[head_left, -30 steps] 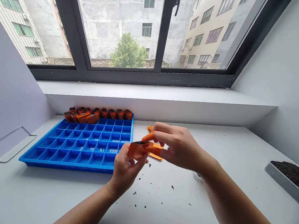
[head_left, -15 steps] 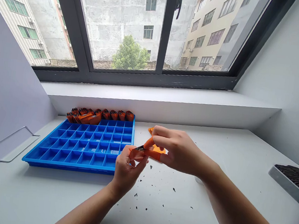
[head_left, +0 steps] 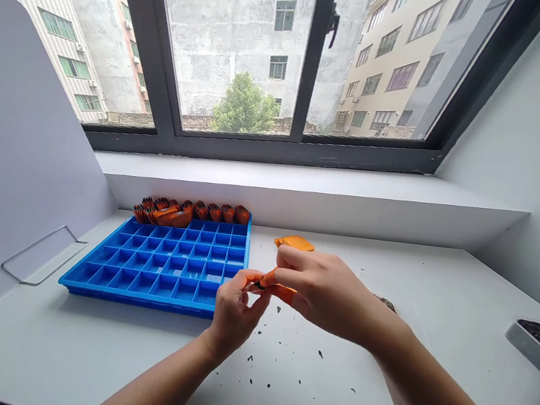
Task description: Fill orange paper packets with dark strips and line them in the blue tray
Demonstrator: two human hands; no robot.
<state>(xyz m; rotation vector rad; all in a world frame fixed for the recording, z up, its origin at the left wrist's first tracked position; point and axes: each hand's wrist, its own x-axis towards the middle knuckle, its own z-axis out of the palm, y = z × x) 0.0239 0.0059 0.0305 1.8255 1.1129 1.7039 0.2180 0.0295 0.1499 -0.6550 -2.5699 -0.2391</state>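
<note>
My left hand (head_left: 236, 306) pinches a small orange packet (head_left: 259, 286) with something dark at its opening, just right of the blue tray. My right hand (head_left: 313, 289), with orange covers on its thumb and a finger, is closed on the same packet from the other side. My fingers hide most of the packet. The blue divided tray (head_left: 142, 298) lies at the left, with bundles of orange-and-black packets (head_left: 201, 210) along its far row. Flat orange packets (head_left: 296, 242) rest on the table behind my right hand.
Dark flakes (head_left: 320, 354) are scattered on the white table (head_left: 86, 357). A container of dark pieces (head_left: 539, 347) sits at the far right. A wire stand (head_left: 44, 255) is at the left; a dark clump (head_left: 386, 303) shows behind my right forearm.
The view has shifted, so the scene sits further right. My hands have drawn closer around the packet, which shows less now. A dark clump has come into sight behind my right forearm.
</note>
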